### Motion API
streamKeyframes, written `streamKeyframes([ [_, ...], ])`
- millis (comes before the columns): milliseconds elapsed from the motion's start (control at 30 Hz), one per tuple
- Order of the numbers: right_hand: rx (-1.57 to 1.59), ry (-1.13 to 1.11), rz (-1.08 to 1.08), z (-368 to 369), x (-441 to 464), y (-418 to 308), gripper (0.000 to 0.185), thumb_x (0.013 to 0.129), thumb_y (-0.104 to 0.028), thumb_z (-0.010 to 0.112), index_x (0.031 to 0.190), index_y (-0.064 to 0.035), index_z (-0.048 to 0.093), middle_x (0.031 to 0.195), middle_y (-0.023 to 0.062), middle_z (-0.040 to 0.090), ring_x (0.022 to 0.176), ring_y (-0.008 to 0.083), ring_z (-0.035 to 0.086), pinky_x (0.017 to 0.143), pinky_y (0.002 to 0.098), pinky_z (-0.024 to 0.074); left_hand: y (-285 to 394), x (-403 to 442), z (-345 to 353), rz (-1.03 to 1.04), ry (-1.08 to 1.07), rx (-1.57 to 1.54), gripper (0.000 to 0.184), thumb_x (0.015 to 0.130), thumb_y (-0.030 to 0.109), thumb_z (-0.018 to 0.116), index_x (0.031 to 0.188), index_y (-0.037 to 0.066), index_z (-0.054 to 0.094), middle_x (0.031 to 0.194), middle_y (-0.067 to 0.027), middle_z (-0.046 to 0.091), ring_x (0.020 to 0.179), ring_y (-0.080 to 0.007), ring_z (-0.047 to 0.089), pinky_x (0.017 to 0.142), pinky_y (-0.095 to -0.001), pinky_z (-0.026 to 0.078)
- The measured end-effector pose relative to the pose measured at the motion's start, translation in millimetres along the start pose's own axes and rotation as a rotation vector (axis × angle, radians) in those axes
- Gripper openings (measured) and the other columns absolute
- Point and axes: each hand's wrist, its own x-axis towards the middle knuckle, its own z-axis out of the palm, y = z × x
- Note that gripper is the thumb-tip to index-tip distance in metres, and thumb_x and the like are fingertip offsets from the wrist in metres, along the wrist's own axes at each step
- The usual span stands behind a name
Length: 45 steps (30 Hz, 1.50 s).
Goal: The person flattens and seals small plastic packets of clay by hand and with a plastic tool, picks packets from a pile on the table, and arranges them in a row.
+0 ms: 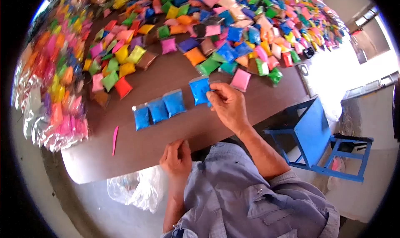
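Observation:
My right hand [230, 105] pinches the right edge of a small blue packet [199, 90] between thumb and fingers, at or just above the brown tabletop. To its left, a row of three similar blue packets [158, 109] lies side by side, edges touching or slightly overlapping. My left hand [176, 157] rests by the near table edge with its fingers curled in, and nothing shows in it. A pink packet [240, 79] lies just beyond my right hand. Left of the row is a thin pink plastic tool [115, 140], lying lengthwise away from me.
Many coloured packets [208, 29] are heaped across the back of the brown table [125, 159]. Clear bags of coloured packets [56, 92] stand along the left. Below the near edge is a clear plastic bag [139, 188]. A blue stool [314, 134] stands at the right.

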Motion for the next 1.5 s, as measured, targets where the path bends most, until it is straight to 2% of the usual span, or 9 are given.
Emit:
streamKeyframes([
  [500,0.145,0.409,-0.053,-106.9,33.7,13.4,0.022,0.1,-0.002,0.068,0.121,0.0039,0.069,0.097,0.0046,0.072,0.079,0.0081,0.067,0.068,0.0234,0.0582,-8.8,-2.9,5.5,0.004,0.006,0.075,0.008,0.094,0.005,0.075,0.1,0.0,0.072,0.083,-0.0103,0.071,0.07,-0.02,0.067,0.064,-0.0336,0.053],
  [700,0.167,0.029,0.228,-76.7,-14.8,-9.0,0.028,0.099,-0.011,0.073,0.123,0.0025,0.07,0.098,0.0043,0.073,0.081,0.0106,0.068,0.073,0.0271,0.0563,19.4,7.7,-4.6,-0.314,-0.142,-0.141,0.019,0.087,0.004,0.08,0.103,0.0,0.07,0.086,-0.0099,0.072,0.072,-0.0169,0.069,0.068,-0.0307,0.055],
  [733,0.236,-0.067,0.26,-60.1,-28.6,-16.1,0.028,0.099,-0.011,0.073,0.123,0.0027,0.07,0.098,0.0045,0.073,0.081,0.0101,0.068,0.074,0.0265,0.0562,17.3,5.7,-8.3,-0.378,-0.217,-0.226,0.032,0.095,0.02,0.078,0.114,-0.004,0.071,0.095,-0.0084,0.071,0.085,-0.0133,0.065,0.074,-0.0269,0.053],
  [833,0.337,-0.305,0.337,-15.7,-66.0,-9.6,0.027,0.1,-0.008,0.071,0.125,0.0019,0.069,0.102,0.0045,0.074,0.085,0.0088,0.07,0.071,0.0229,0.0566,37.5,12.7,-4.6,-0.486,-0.223,-0.452,0.033,0.095,0.022,0.078,0.114,-0.005,0.071,0.098,-0.0069,0.07,0.086,-0.0121,0.063,0.075,-0.0271,0.052],
  [967,0.063,-0.302,0.012,12.3,-89.0,0.6,0.023,0.101,-0.008,0.07,0.122,0.0017,0.069,0.103,0.0008,0.071,0.089,0.0049,0.063,0.077,0.0248,0.0549,24.6,9.4,-1.9,-0.436,-0.114,-0.386,0.02,0.099,0.014,0.074,0.107,-0.004,0.07,0.092,-0.0041,0.069,0.083,-0.0092,0.059,0.07,-0.0272,0.05],
  [1067,0.141,-0.379,0.087,9.9,-84.2,-1.6,0.029,0.1,-0.019,0.073,0.121,0.0008,0.069,0.1,0.0056,0.072,0.088,0.0093,0.065,0.077,0.0289,0.0564,-1.3,-3.8,-6.0,-0.357,-0.148,-0.264,0.016,0.101,0.011,0.072,0.106,-0.004,0.07,0.089,-0.0027,0.069,0.082,-0.0083,0.059,0.069,-0.0254,0.049],
  [1233,0.205,-0.469,0.197,11.6,-77.0,-11.6,0.026,0.101,-0.019,0.074,0.118,0.0001,0.071,0.096,0.0015,0.069,0.083,0.0067,0.061,0.072,0.0265,0.0529,1.9,0.2,-15.4,-0.309,-0.282,-0.285,0.019,0.1,0.013,0.073,0.106,-0.005,0.07,0.089,-0.002,0.069,0.08,-0.0079,0.058,0.068,-0.0256,0.048],
  [1300,0.274,-0.456,0.214,14.1,-76.9,-11.5,0.026,0.101,-0.02,0.075,0.117,-0.0002,0.071,0.094,0.0004,0.069,0.082,0.0058,0.06,0.071,0.0262,0.0521,9.9,7.2,-17.7,-0.396,-0.246,-0.369,0.016,0.092,0.008,0.079,0.094,-0.003,0.069,0.078,-0.0062,0.066,0.068,-0.012,0.058,0.06,-0.0306,0.047],
  [1500,0.103,-0.48,0.17,19.9,-77.6,-7.7,0.023,0.101,-0.017,0.074,0.117,-0.0005,0.072,0.095,-0.0016,0.069,0.086,0.0055,0.062,0.075,0.025,0.0539,-6.2,6.8,-15.8,-0.394,-0.217,-0.438,0.02,0.096,0.014,0.077,0.092,-0.004,0.067,0.076,-0.0042,0.063,0.068,-0.0109,0.054,0.058,-0.0309,0.044],
])
